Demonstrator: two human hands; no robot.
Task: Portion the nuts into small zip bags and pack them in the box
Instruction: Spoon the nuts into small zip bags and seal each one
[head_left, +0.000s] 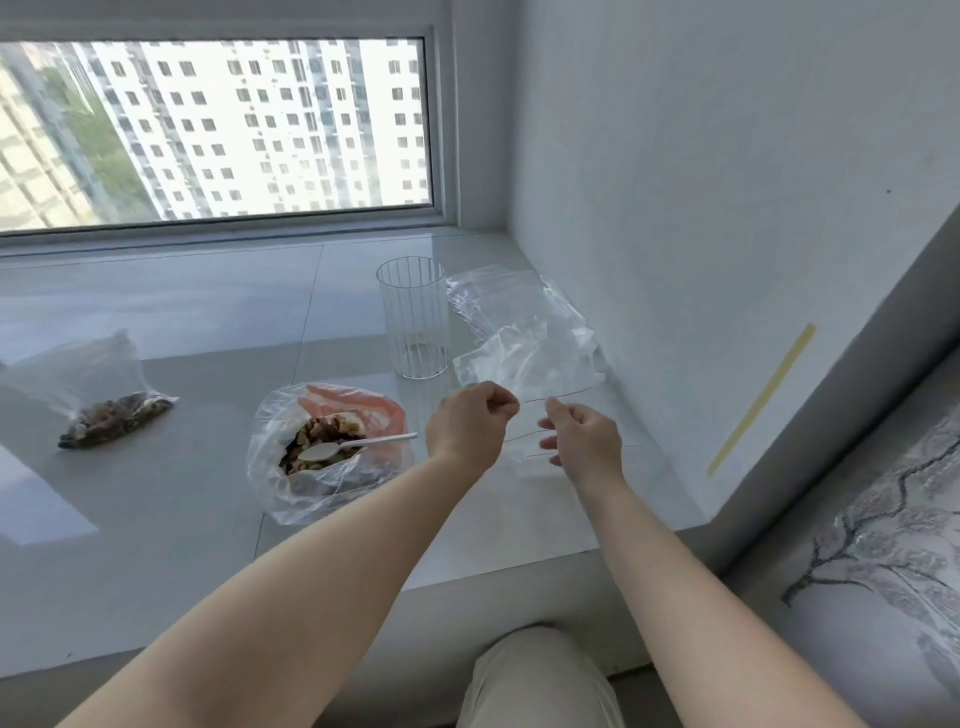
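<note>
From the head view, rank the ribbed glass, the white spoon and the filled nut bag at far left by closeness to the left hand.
From the left hand:
1. White spoon, just to its left, in the open nut bag.
2. Ribbed glass, behind it, slightly farther.
3. Filled nut bag, far left on the sill.

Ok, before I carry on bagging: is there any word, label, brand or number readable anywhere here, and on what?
No readable text anywhere in this view.
Small clear zip bags with red seal lines: red lines only, no print.
Ribbed clear glass tumbler: no marking.
Large clear plastic bag of nuts with the white plastic spoon: no legible label.
Small filled zip bag of nuts: no label visible.
</note>
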